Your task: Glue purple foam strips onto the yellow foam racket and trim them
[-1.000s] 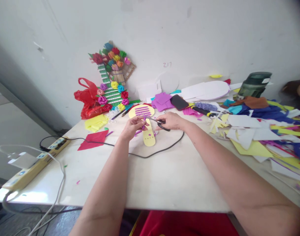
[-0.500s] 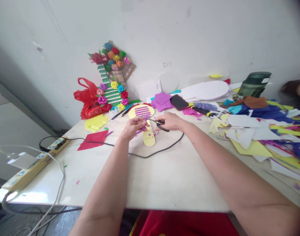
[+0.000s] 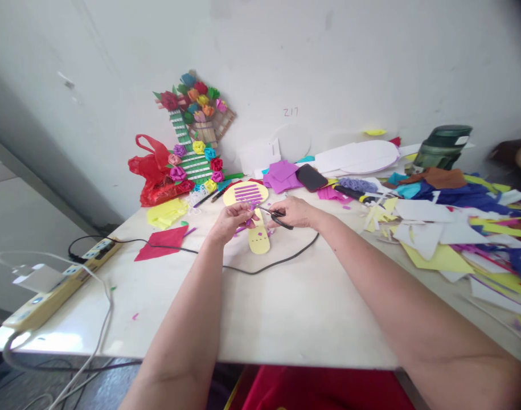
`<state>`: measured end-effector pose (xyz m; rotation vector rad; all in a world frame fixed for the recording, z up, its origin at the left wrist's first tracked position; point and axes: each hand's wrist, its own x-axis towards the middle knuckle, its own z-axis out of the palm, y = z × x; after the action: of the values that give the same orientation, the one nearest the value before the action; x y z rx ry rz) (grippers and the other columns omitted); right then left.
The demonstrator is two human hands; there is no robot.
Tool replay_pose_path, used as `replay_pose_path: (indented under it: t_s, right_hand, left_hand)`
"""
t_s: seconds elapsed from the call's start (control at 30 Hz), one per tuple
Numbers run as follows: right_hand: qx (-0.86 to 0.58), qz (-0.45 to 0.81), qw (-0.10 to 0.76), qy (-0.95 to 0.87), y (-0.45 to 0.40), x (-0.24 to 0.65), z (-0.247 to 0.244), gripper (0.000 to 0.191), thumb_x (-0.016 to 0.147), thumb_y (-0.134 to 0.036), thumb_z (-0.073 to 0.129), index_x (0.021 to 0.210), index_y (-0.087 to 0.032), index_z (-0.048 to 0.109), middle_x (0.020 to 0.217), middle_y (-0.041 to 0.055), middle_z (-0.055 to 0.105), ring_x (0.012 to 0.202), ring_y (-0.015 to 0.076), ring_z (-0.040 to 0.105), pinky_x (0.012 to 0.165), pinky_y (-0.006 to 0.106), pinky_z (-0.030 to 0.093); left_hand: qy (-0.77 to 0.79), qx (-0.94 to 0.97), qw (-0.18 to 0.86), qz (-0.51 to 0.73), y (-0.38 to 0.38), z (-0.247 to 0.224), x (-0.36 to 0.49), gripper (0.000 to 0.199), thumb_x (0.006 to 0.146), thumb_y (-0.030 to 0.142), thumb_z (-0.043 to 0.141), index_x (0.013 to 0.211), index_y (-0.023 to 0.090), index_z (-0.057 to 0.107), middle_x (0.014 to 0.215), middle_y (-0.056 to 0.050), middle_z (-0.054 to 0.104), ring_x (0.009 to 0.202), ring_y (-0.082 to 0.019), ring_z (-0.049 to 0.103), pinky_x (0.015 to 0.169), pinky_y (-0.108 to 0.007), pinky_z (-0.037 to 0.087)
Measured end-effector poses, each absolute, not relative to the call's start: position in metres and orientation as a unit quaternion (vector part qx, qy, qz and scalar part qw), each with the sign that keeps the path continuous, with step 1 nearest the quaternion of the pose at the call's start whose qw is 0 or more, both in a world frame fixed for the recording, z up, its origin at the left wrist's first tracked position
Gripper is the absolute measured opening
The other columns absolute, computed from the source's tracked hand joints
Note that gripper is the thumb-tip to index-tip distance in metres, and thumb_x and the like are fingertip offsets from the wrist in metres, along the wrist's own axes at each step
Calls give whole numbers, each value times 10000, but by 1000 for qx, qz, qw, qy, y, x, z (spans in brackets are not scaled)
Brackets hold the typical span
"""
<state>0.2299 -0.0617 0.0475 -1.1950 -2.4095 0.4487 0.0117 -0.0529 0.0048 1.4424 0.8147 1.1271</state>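
Observation:
My right hand (image 3: 295,212) is closed around the black handles of a pair of scissors (image 3: 279,218), whose blades point left toward my other hand. Between the fingertips of my left hand (image 3: 233,221) is a small purple strip (image 3: 252,206), met by the scissor tips; whether the blades are closed on it I cannot tell. Under and behind the hands lies a yellow guitar-shaped cutout (image 3: 259,242), with several purple bars across its rounded far end and a row of dots near its front end. Small purple scraps lie around it.
A black cable (image 3: 251,273) loops across the table in front of the cutout. Paper scraps (image 3: 439,228) are heaped at the right, near a green bottle (image 3: 443,147). A red bag (image 3: 151,171), paper-flower craft (image 3: 192,148) and power strip (image 3: 64,290) stand left.
The scissors have shifted very slightly, their blades now less plainly seen by the purple strip. Both hands stay in nearly the same place.

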Motion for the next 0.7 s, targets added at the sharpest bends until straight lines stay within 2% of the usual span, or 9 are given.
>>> replay_pose_path:
  t_s: [0.37,0.7]
  right_hand:
    - [-396,201,208,-871,-57,231,43,425,633,-584,599,768,-183,640,590,-37,503,579,100,421,548,227,264]
    - [-433,190,196,-859,-62,230,49,399,613,-562,627,788,-205,655,621,-30,554,602,110,460,557,227,280]
  left_hand:
    - [333,610,555,457,-53,5,10,268,645,292,734,845,152,623,707,-35,675,530,-111,601,560,-242,482]
    - [340,610,551,457,-53,5,9,269,635,300,739,828,144,636,712,-47,679,529,-111,597,562,-241,480]
